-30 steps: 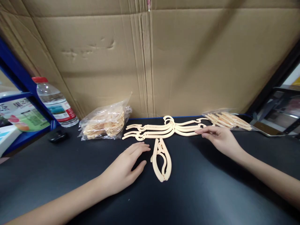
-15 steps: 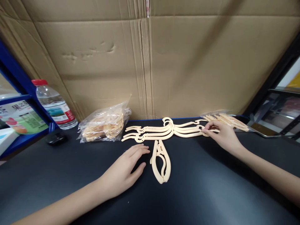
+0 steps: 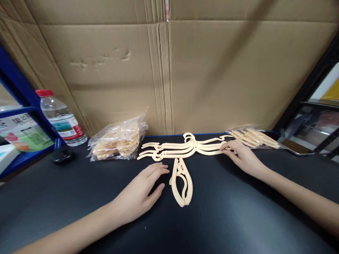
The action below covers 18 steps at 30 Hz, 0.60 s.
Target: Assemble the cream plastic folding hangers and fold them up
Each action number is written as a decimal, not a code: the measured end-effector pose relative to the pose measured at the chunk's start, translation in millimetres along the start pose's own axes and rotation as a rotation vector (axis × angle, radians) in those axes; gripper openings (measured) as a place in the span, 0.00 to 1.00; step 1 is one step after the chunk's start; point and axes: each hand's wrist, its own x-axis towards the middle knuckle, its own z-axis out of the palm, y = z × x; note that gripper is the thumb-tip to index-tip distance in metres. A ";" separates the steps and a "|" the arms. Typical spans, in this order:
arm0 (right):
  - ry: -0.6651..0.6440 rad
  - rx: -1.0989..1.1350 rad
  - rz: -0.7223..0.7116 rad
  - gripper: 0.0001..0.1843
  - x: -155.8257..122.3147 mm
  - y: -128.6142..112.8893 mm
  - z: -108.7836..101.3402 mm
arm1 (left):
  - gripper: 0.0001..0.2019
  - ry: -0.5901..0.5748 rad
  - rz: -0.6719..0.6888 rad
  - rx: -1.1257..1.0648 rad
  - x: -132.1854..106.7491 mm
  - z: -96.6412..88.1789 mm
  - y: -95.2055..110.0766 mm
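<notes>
Several cream plastic folding clothes hangers (image 3: 177,151) lie unfolded and stacked at the back of the black table, hooks near the middle. My right hand (image 3: 242,157) is at their right end, thumb and fingertips pinched on an arm of a hanger and covering its tip. One folded hanger (image 3: 189,181) lies in front of the stack, its two arms drawn together. Just left of it my left hand (image 3: 144,190) rests on the table (image 3: 225,218), fingers apart and holding nothing.
A clear bag of folded hangers (image 3: 116,139) lies at the back left, another bag (image 3: 254,137) at the back right beside a phone (image 3: 298,147). A water bottle (image 3: 62,118) and a black mouse (image 3: 63,156) are on the left. Cardboard (image 3: 212,70) stands behind.
My right hand has moved slightly left along the right ends of the stacked hangers. My left hand and the folded hanger have stayed in place.
</notes>
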 end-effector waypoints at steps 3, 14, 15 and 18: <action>-0.064 -0.018 -0.066 0.09 -1.1 4.0 4.7 | 0.15 0.007 0.001 0.003 0.2 0.1 0.0; -0.038 0.012 -0.085 0.08 -1.7 -1.1 4.5 | 0.15 -0.008 -0.012 0.002 -2.2 0.2 1.4; -0.016 0.022 -0.072 0.08 -1.8 -3.1 4.3 | 0.15 -0.004 -0.013 -0.004 -2.5 0.2 1.5; 0.037 0.035 -0.017 0.08 -2.1 -8.1 2.8 | 0.16 0.007 -0.014 -0.018 -2.9 -0.4 2.1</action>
